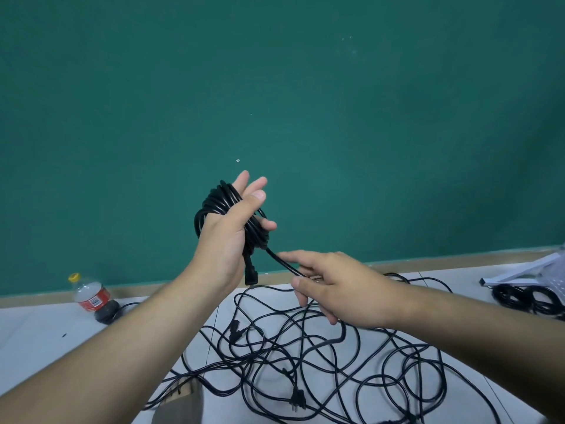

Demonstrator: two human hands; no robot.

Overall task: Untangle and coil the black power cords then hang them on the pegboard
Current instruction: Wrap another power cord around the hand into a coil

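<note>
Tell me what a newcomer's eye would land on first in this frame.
The raised left hand at centre, wound with a thick coil of black power cord against the green wall. Just right of it, the right hand pinches that cord's free strand, above a loose tangle of black power cords sprawled on the white surface.

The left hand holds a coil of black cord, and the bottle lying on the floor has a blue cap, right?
Not quite: in the head view the cap of the bottle is yellow. The left hand does hold the coil.
</note>
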